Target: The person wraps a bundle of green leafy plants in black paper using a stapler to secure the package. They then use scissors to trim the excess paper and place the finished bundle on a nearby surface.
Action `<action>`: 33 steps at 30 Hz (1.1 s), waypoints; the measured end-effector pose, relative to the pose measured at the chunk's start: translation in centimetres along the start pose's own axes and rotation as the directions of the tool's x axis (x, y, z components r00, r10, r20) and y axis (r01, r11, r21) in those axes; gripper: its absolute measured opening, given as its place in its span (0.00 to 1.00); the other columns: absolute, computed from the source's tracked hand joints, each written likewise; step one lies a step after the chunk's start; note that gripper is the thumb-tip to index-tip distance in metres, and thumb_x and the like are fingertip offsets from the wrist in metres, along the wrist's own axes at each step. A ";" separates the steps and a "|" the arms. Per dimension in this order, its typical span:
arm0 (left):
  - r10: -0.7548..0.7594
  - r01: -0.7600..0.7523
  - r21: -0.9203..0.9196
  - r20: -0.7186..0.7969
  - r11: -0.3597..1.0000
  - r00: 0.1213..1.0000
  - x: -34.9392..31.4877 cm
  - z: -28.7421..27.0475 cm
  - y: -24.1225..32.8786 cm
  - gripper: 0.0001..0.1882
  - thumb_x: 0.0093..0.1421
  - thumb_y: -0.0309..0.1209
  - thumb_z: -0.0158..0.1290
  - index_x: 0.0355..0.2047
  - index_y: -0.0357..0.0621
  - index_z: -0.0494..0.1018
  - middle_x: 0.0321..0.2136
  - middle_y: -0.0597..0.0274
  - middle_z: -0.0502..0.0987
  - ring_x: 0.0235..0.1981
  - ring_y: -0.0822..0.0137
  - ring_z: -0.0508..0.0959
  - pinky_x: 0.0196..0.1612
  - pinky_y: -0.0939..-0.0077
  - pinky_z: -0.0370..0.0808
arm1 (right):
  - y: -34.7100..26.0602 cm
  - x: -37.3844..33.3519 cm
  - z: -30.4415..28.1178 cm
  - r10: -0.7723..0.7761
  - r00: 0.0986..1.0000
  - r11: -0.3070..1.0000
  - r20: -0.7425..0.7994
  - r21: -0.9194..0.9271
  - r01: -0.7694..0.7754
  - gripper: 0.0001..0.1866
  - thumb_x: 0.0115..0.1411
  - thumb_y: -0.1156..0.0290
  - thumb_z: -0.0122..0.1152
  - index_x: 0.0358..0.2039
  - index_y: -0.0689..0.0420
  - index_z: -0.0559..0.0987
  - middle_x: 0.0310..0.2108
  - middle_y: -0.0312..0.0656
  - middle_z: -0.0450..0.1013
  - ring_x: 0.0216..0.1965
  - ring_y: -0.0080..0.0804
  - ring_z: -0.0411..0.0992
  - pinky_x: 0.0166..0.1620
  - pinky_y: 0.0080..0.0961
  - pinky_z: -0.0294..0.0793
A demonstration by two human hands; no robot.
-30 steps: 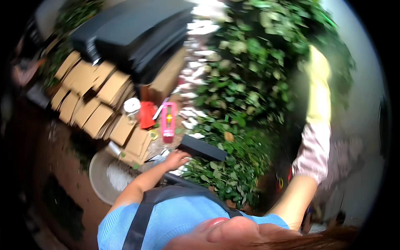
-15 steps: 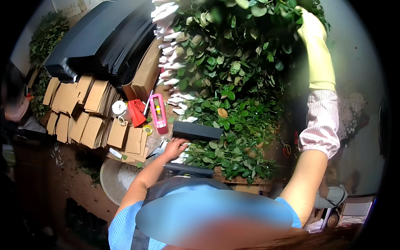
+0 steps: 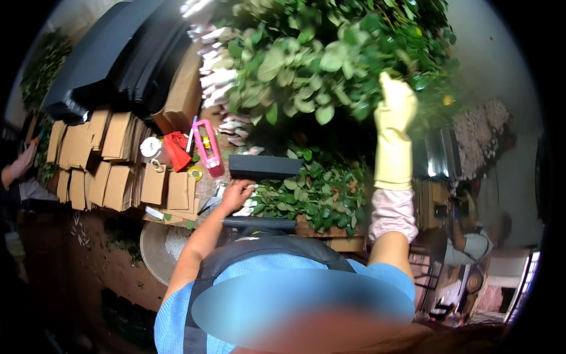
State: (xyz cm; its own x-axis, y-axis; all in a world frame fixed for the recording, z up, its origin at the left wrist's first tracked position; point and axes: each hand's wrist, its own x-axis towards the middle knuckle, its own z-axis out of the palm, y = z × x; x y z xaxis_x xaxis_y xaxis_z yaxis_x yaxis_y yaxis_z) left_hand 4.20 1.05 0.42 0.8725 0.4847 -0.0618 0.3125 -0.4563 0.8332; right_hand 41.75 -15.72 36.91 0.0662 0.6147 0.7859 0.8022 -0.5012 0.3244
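My bare left hand [image 3: 237, 194] is over the white-covered ends [image 3: 247, 205] of a low bundle of leafy green stems [image 3: 321, 197]. Its fingers reach out flat and touch those ends. A dark ridged block [image 3: 265, 167] stands just beyond the hand, and a black bar [image 3: 259, 224] lies on the near side. My right hand [image 3: 396, 106], in a long yellow glove, is closed on leafy stems [image 3: 330, 65] at the right of the big heap. Leaves partly hide its fingertips. White-sleeved stem ends [image 3: 218, 79] line the heap's left side.
Left of the heap are a pink tape dispenser [image 3: 207, 150], a red cloth-like piece [image 3: 177, 150] and a white-lidded bottle [image 3: 152, 147]. Folded cardboard stacks [image 3: 121, 138] and black sheets [image 3: 97, 65] lie farther left. A round bin [image 3: 154, 251] stands below. A person [image 3: 471, 242] is at the right.
My gloved right hand has come nearer and left, and the leafy stems beside it have shifted toward me, blurred. My left hand stays by the white ends. The view has shifted slightly.
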 end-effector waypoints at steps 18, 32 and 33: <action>0.015 -0.016 -0.033 -0.032 0.999 0.999 -0.5 0.0 -1.5 0.13 0.62 0.32 0.63 0.47 0.47 0.82 0.37 0.52 0.81 0.36 0.59 0.83 0.43 0.65 0.79 | -10.5 -15.1 6.1 0.073 0.554 0.974 0.829 0.061 -0.220 0.20 0.64 0.60 0.59 0.54 0.55 0.78 0.66 0.46 0.67 0.66 0.40 0.65 0.71 0.36 0.56; 0.030 -0.032 -0.078 -0.022 0.996 0.999 0.6 0.9 -2.9 0.13 0.62 0.33 0.63 0.47 0.49 0.83 0.34 0.55 0.81 0.33 0.62 0.82 0.39 0.67 0.79 | -8.0 -11.5 7.9 0.253 0.731 0.398 0.634 0.621 -0.676 0.26 0.53 0.88 0.56 0.52 0.56 0.82 0.50 0.45 0.81 0.51 0.40 0.79 0.58 0.30 0.76; 0.022 -0.024 -0.054 -0.032 0.998 0.999 0.1 0.8 -2.9 0.14 0.63 0.33 0.63 0.48 0.44 0.82 0.36 0.56 0.81 0.34 0.66 0.81 0.40 0.72 0.78 | -8.8 -10.8 5.3 0.264 0.831 0.376 0.490 0.741 -0.556 0.25 0.52 0.88 0.55 0.49 0.57 0.84 0.47 0.47 0.82 0.49 0.40 0.81 0.56 0.30 0.78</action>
State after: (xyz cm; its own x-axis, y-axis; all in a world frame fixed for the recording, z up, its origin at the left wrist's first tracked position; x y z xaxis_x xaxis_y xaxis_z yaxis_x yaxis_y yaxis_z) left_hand 3.65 1.80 -2.42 0.8668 0.4980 -0.0254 0.2706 -0.4270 0.8628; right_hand 37.13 -14.75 22.82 0.5572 0.6771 0.4807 0.7046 -0.0791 -0.7052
